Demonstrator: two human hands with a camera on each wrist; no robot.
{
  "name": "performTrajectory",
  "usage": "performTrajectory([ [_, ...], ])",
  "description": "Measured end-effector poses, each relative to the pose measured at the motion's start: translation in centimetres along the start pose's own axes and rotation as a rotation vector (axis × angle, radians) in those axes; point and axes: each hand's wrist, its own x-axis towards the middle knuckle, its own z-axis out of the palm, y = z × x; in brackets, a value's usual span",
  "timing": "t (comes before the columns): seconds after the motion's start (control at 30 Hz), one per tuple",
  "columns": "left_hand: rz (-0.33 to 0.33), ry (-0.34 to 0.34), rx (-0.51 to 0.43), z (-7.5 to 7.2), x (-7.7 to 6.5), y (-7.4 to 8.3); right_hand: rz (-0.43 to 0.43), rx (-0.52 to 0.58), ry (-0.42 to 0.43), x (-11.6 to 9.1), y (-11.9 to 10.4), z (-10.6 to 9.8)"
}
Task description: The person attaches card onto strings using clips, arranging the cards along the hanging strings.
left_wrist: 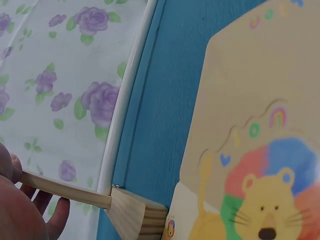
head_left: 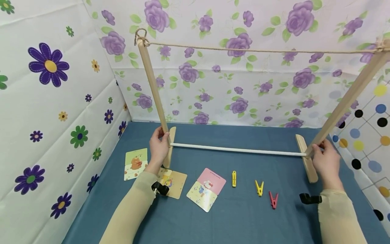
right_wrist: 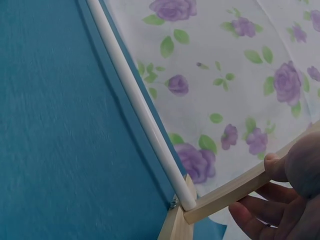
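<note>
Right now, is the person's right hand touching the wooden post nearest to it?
Touching. The right wrist view shows the right hand gripping the wooden post: thumb against one side, fingers at the opposite side.

You are holding a pale wooden frame point(head_left: 152, 81) upright by both posts point(head_left: 349, 101) over the blue surface point(head_left: 195, 223). Twine point(head_left: 259, 51) is linking their tops, a white rod point(head_left: 237, 149) is joining them below, and wooden feet point(head_left: 310, 171) are crossing their bases.
</note>
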Motion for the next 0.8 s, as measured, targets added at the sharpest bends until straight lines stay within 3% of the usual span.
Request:
performTrajectory([
  [0.23, -0.012, 0.036, 0.01, -0.8, 0.2, -0.2, -0.013, 0.001, 0.009, 0.8, -1.1, 1.2],
  [0.6, 0.013, 0.02, 0.065, -0.8, 0.2, -1.2, 0.004, -0.009, 0.045, 1.1, -0.5, 1.7],
  [0.8, 0.026, 0.002, 0.07, -1.0, 0.5, -0.8, 0.05, -0.018, 0.055, 1.3, -0.5, 1.8],
])
